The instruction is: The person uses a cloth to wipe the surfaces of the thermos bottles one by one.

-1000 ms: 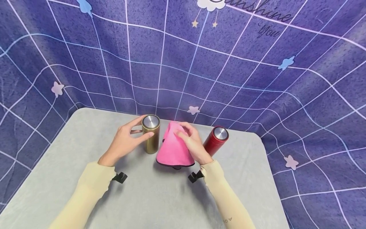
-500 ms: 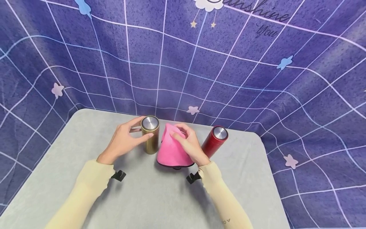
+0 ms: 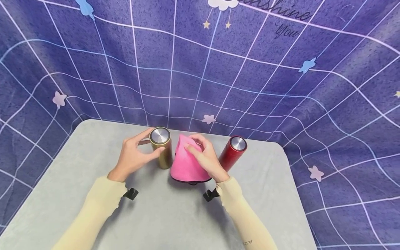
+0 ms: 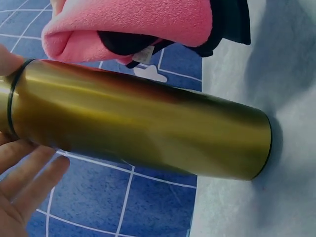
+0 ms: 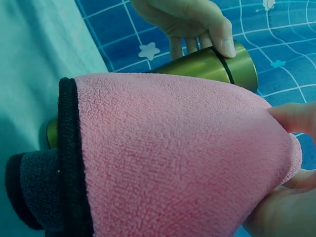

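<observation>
With thumb and fingers around its upper part, my left hand grips a gold vacuum flask with a silver-topped lid. The flask leans slightly left in the head view, its base at the tabletop. Just to its right, a pink towel with black edging hangs bunched from my right hand, which pinches its upper end. A dark grey underside of the towel shows in the right wrist view. In the left wrist view the towel is beside the flask, and a pale tag hangs from it.
A red vacuum flask stands right of my right hand, its lower part hidden behind the wrist. The grey tabletop ends at the back against a purple-blue grid-patterned curtain. Each wrist carries a black camera mount.
My right hand has shifted slightly left with the towel, towards the gold flask. The gold flask's top has tipped a little left in my left hand. The red flask has stayed put.
</observation>
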Demonstrator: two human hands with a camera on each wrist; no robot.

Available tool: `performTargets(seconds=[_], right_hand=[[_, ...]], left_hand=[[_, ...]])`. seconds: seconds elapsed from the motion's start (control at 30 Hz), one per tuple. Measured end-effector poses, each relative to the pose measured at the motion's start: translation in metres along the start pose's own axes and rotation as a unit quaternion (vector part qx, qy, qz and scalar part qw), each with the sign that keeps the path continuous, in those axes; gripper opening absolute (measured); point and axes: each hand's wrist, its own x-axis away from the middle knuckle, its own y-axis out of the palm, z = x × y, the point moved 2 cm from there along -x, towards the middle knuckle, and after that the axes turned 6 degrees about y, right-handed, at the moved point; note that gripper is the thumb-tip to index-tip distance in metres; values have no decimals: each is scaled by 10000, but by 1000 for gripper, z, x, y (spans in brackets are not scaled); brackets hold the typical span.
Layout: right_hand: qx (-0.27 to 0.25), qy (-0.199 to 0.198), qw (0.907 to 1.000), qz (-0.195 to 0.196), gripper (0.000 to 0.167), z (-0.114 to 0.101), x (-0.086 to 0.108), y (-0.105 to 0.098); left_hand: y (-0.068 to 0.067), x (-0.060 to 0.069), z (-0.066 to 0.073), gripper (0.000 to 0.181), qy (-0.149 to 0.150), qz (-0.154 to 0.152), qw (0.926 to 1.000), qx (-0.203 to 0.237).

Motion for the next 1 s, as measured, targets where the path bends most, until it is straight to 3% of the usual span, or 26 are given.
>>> performTargets(seconds=[0.3, 0.73, 1.0], right_hand=[[239, -342, 9991, 4, 27, -13, 4, 5], [491, -729, 9961, 54, 25, -23, 5, 13], [483, -654, 9967, 59, 25, -14, 3, 9]], left_hand=[[6, -2, 17, 66, 444, 118, 9983, 351], [8, -7, 17, 69, 532, 266, 9973, 420], [8, -10, 21, 68, 536, 200, 9975, 409]])
